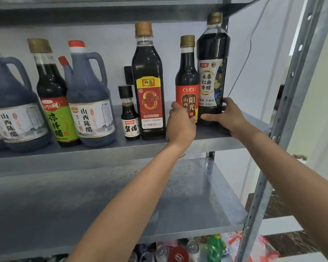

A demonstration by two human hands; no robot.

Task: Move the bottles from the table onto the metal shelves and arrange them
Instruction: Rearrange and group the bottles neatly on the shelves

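Note:
A row of dark vinegar bottles stands on the upper metal shelf (225, 135). My left hand (180, 125) grips the base of a red-labelled CUCU bottle (187, 72) with a gold cap. My right hand (227, 116) holds the bottom of a tall dark bottle with a white label (213, 53) at the shelf's right end. The two held bottles stand upright, side by side and touching. To their left stand a tall Danyu vinegar bottle (150, 82), a small bottle (129, 114), two handled jugs (87, 95) (10, 103) and a green-labelled bottle (51, 91).
The perforated shelf upright (284, 118) runs down the right side, close to my right arm. Another metal shelf (102, 195) lies below. Under it sit several drink cans (161, 252), a green bottle (215, 246) and a red packet (261, 244). A shelf (102, 10) overhangs the bottle tops.

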